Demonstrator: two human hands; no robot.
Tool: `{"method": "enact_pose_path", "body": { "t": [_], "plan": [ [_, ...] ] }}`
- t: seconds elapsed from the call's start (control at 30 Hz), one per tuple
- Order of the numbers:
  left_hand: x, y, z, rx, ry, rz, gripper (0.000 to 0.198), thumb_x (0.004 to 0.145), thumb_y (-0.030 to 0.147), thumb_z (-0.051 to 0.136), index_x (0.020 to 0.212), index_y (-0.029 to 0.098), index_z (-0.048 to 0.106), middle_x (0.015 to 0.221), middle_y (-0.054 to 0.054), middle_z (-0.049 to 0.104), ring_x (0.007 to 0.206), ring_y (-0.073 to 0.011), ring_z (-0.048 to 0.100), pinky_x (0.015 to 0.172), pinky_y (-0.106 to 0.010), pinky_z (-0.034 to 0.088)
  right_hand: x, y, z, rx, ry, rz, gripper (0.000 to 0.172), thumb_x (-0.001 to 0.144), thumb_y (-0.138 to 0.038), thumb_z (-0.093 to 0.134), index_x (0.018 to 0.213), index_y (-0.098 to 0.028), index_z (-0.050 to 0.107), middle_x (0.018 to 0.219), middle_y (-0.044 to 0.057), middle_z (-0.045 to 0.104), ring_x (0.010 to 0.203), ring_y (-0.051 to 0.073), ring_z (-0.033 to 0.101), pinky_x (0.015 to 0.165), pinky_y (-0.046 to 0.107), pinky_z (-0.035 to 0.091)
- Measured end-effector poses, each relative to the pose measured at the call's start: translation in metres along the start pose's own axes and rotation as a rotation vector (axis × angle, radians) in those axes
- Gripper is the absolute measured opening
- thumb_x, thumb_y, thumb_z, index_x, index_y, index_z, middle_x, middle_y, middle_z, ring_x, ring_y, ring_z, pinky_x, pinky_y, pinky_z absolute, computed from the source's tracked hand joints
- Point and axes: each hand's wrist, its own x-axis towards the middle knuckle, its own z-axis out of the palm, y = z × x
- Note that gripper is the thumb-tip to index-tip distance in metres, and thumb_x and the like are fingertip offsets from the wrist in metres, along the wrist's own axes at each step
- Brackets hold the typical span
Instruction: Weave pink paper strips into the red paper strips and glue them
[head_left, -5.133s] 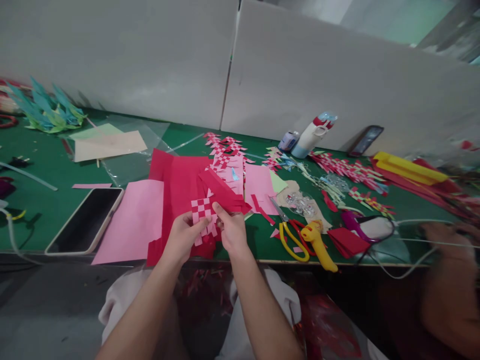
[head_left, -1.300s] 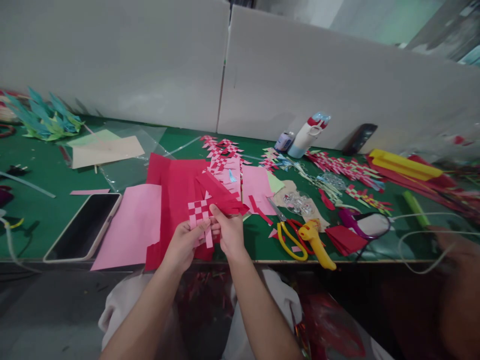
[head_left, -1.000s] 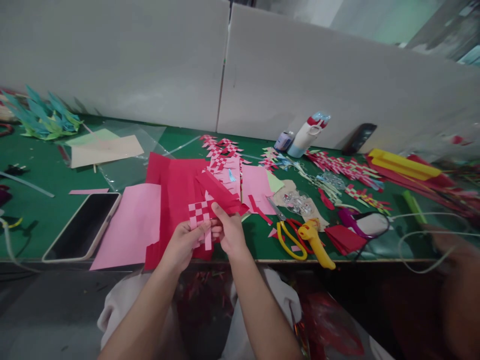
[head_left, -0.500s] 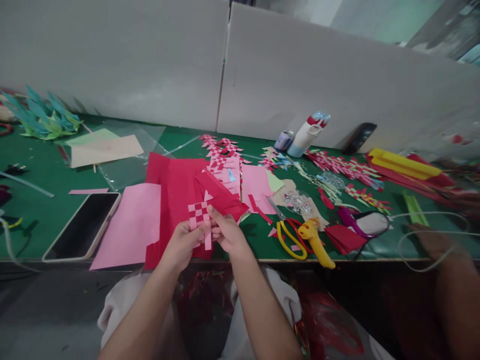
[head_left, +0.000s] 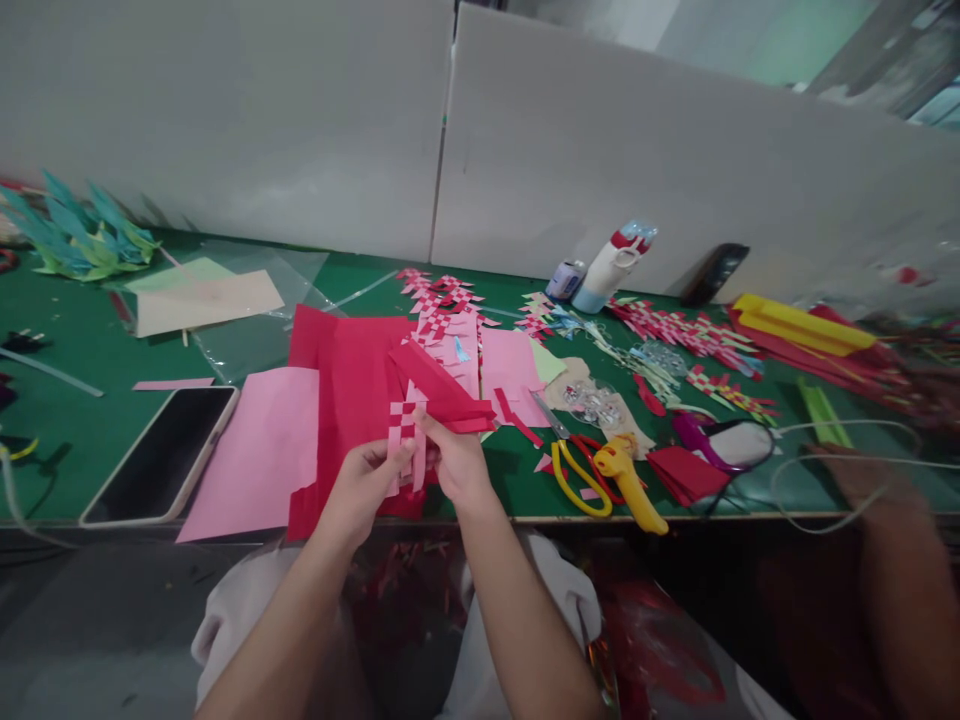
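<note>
My left hand (head_left: 360, 487) and my right hand (head_left: 456, 463) both pinch a small woven patch of pink and red paper strips (head_left: 405, 430), held just above the near edge of the green table (head_left: 97, 420). Red strips (head_left: 450, 408) trail from the patch to the right, past my right thumb. Below it lie a red paper sheet (head_left: 349, 375) and a pink sheet (head_left: 262, 445).
A phone (head_left: 161, 452) lies face up at left. Yellow-handled scissors (head_left: 574, 470) and a yellow glue gun (head_left: 630, 480) sit to the right, with finished woven pieces (head_left: 442, 300), a bottle (head_left: 611, 265) and yellow and red strips (head_left: 802, 325) farther back. Another person's hand (head_left: 862, 475) rests at right.
The woven patch has been turned so it looks narrower and more edge-on. My hands have barely shifted. The other person's hand at the right has moved a little.
</note>
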Motion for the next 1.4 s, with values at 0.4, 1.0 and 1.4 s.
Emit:
{"method": "enact_pose_path", "body": {
  "t": [0.4, 1.0, 1.4],
  "plan": [
    [0.001, -0.005, -0.003, 0.011, 0.014, 0.013, 0.032, 0.064, 0.039, 0.077, 0.05, 0.015, 0.06, 0.049, 0.004, 0.052, 0.052, -0.0085, 0.046, 0.057, -0.022, 0.04, -0.001, 0.006, 0.005, 0.114, 0.051, -0.043, 0.033, 0.052, -0.024, 0.084, 0.08, -0.016, 0.07, 0.085, 0.003, 0.074, 0.079, 0.02, 0.069, 0.065, 0.028, 0.057],
    [0.003, -0.002, -0.005, 0.078, 0.067, 0.028, 0.03, 0.064, 0.04, 0.077, 0.073, 0.013, 0.067, 0.064, 0.0, 0.064, 0.057, -0.009, 0.054, 0.056, -0.02, 0.043, 0.0, 0.009, 0.004, 0.114, 0.038, -0.091, 0.033, 0.054, -0.023, 0.084, 0.083, -0.015, 0.071, 0.087, 0.005, 0.074, 0.091, 0.023, 0.067, 0.084, 0.036, 0.055],
    [0.004, 0.003, -0.014, 0.174, 0.077, 0.123, 0.028, 0.066, 0.039, 0.076, 0.079, 0.016, 0.068, 0.078, -0.002, 0.068, 0.074, -0.0137, 0.061, 0.071, -0.023, 0.047, -0.002, 0.001, 0.001, -0.023, -0.017, -0.016, 0.029, 0.053, -0.024, 0.084, 0.077, -0.013, 0.072, 0.081, 0.005, 0.073, 0.074, 0.019, 0.068, 0.07, 0.031, 0.055]
  ]
}}
